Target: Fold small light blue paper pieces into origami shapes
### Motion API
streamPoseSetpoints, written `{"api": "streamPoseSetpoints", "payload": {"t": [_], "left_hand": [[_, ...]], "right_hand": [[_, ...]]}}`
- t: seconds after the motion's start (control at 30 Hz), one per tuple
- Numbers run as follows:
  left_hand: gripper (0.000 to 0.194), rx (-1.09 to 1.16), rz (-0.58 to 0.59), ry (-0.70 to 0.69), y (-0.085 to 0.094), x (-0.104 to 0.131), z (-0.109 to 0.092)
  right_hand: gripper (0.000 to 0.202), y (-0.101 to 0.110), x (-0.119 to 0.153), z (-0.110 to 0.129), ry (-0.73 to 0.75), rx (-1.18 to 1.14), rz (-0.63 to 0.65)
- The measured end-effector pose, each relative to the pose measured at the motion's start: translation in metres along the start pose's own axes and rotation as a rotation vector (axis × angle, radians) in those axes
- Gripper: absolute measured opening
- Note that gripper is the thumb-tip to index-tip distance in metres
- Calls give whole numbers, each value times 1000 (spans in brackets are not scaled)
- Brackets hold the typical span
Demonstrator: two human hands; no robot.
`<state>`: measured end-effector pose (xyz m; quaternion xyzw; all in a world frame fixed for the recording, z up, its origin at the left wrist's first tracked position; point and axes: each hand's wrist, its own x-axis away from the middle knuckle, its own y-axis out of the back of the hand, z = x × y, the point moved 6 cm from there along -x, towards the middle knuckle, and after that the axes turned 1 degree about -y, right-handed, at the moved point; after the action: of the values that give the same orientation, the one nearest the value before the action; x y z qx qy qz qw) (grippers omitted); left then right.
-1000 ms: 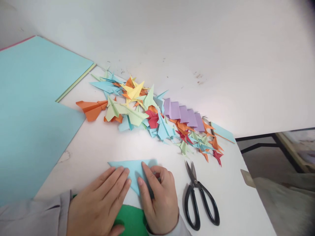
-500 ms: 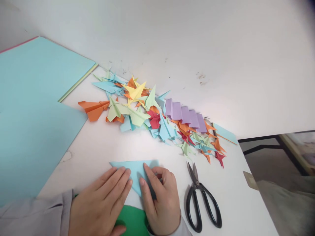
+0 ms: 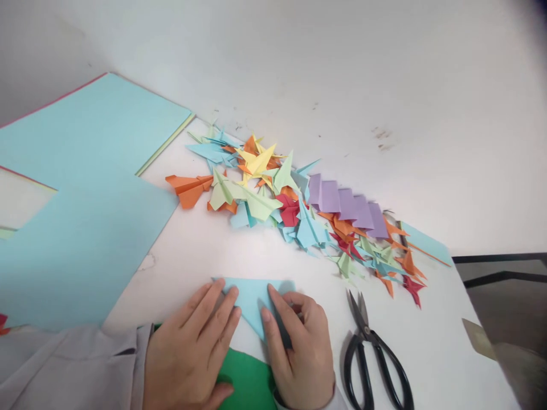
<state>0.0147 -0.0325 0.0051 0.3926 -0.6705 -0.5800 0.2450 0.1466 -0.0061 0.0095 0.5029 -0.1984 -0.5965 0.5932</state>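
A folded light blue paper lies on the white table, its pointed end at the left. My left hand rests flat with fingers stretched, the fingertips pressing the paper's left part. On the right part, my right hand holds the paper between thumb and forefinger, with the other fingers curled. Below the paper is a green sheet, partly hidden by both hands. Black-handled scissors lie to the right of my right hand, blades pointing away from me.
Folded paper pieces in several colours form a long pile across the back. Pleated purple paper lies on it. Large light blue sheets cover the left side. The table's right edge slants at the right.
The view has shifted, so the table contents appear farther right. The fingers of my left hand have slid slightly up over the paper's left edge. My right hand keeps its hold.
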Motion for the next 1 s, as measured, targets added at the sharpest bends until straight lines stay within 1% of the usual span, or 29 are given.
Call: {"api": "streamPoseSetpoints", "payload": {"t": [0.2, 0.53, 0.67, 0.73, 0.83, 1.0], "left_hand": [[62, -19, -10, 1, -1, 4, 1], [58, -5, -16, -36, 3, 2, 3], [58, 6, -35, 1, 3, 3, 4], [59, 9, -37, -4, 3, 3, 3], [59, 4, -21, -19, 1, 4, 1], [60, 3, 1, 28, -2, 6, 1]], "right_hand": [[33, 0, 0, 0, 1, -3, 7], [32, 0, 0, 0, -22, 10, -4], [32, 0, 1, 0, -30, 11, 1], [32, 0, 1, 0, -26, 9, 0], [31, 1, 0, 0, -17, 6, -3], [33, -1, 0, -1, -13, 1, 9]]}}
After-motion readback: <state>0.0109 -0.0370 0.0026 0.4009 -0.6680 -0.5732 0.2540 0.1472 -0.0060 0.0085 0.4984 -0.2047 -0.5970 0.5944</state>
